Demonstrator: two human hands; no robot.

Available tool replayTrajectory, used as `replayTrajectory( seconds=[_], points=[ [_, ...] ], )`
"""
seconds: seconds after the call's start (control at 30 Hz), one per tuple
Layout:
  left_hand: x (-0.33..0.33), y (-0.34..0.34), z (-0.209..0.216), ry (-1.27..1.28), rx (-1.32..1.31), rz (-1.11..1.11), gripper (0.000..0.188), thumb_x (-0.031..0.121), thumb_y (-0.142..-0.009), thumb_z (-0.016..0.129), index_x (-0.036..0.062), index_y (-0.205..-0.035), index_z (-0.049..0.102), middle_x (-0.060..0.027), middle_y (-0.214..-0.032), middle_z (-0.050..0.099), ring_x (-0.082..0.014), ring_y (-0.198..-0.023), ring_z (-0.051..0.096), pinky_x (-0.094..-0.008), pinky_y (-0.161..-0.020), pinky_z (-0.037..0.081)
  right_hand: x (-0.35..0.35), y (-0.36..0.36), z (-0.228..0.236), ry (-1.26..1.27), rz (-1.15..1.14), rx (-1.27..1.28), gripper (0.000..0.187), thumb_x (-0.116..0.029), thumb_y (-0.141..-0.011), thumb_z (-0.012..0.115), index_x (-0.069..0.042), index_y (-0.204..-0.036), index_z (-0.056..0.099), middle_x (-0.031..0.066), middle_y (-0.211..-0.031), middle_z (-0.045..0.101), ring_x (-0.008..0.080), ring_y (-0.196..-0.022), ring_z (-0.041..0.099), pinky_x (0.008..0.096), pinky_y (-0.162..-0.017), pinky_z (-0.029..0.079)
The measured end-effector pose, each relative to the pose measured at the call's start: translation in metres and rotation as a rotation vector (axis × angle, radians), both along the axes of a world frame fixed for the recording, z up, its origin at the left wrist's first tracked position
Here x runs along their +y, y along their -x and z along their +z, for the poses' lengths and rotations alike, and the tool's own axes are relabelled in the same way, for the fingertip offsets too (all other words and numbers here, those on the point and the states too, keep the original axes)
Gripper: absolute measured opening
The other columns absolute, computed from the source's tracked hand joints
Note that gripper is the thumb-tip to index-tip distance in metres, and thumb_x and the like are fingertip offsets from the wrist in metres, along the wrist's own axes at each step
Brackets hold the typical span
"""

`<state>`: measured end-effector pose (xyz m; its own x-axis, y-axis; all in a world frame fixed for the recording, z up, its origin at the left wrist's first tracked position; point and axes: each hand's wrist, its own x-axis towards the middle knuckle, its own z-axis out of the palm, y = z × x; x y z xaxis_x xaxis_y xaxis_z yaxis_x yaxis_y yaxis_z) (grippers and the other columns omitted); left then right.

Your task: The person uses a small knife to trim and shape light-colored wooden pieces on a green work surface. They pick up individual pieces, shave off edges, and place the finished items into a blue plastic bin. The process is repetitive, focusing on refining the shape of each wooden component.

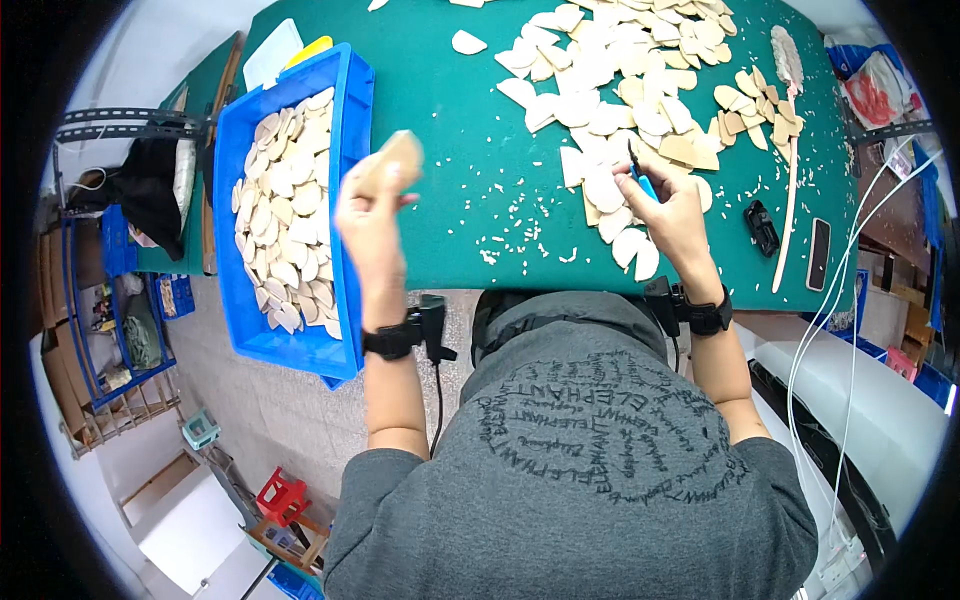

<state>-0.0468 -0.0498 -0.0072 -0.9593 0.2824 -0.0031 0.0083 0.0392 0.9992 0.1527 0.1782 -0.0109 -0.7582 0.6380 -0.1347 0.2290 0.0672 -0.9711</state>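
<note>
My left hand (370, 220), blurred by motion, is raised beside the right wall of a blue plastic crate (347, 130). Its fingers are closed on a flat, rounded beige piece (403, 158). Many similar beige pieces (285, 215) lie heaped in the crate. On the green table, my right hand (678, 215) grips a small blue-handled hand tool (646, 184) with a dark pointed tip; its exact kind is not clear. Under and beyond that hand spreads a loose pile of pale half-round pieces (650, 115), several of them next to my fingers.
Small white scraps (515, 235) are scattered over the green tabletop (450, 120). To the right lie a long-handled fluffy duster (788, 60), a black object (761, 228) and a phone (819, 255). White cables (850, 240) hang at the right edge; a red stool (282, 497) stands on the floor.
</note>
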Motion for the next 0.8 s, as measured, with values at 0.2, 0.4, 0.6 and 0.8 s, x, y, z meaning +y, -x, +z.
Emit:
replayTrajectory(
  seconds=[0.2, 0.4, 0.6, 0.8],
  points=[
    [-0.063, 0.069, -0.045, 0.276, 0.519, 0.688, 0.057, 0.014, -0.085, 0.066, -0.0023, -0.131, 0.036, -0.0143, -0.118, 0.052, -0.0214, -0.111, 0.047, -0.0367, -0.095, 0.040, 0.020, -0.026, -0.003, 0.032, -0.093, -0.043, 0.016, -0.011, -0.084, 0.065, 0.002, -0.092, 0.066, -0.0008, -0.078, 0.062, 0.0035, -0.070, 0.054, 0.0179, -0.062, 0.043],
    [0.115, -0.044, -0.122, 0.651, 0.604, -0.560, 0.033, 0.036, -0.078, 0.071, 0.0078, -0.095, 0.066, -0.0129, -0.100, 0.060, -0.0286, -0.095, 0.055, -0.0373, -0.081, 0.046, 0.023, -0.047, -0.006, -0.026, -0.161, -0.064, 0.016, -0.010, -0.082, 0.066, 0.001, -0.093, 0.066, 0.0003, -0.078, 0.063, 0.0040, -0.070, 0.055, 0.0184, -0.062, 0.044],
    [0.173, -0.099, -0.142, 0.647, 0.372, -0.741, 0.039, 0.032, -0.076, 0.074, 0.0020, -0.095, 0.059, -0.0110, -0.094, 0.059, -0.0242, -0.089, 0.058, -0.0343, -0.077, 0.050, 0.025, -0.061, -0.011, -0.050, -0.155, -0.146, 0.020, -0.015, -0.081, 0.068, 0.000, -0.092, 0.067, 0.0046, -0.079, 0.067, 0.0069, -0.071, 0.060, 0.0224, -0.066, 0.048],
    [0.143, -0.080, -0.065, 0.100, -0.255, -0.890, 0.027, 0.016, -0.086, 0.066, 0.0021, -0.109, 0.062, -0.0051, -0.097, 0.067, -0.0096, -0.090, 0.060, -0.0248, -0.080, 0.048, 0.023, -0.054, -0.014, -0.167, 0.011, -0.208, 0.032, -0.022, -0.078, 0.066, 0.000, -0.102, 0.066, 0.0138, -0.090, 0.069, 0.0217, -0.082, 0.067, 0.0296, -0.077, 0.050]
  ],
)
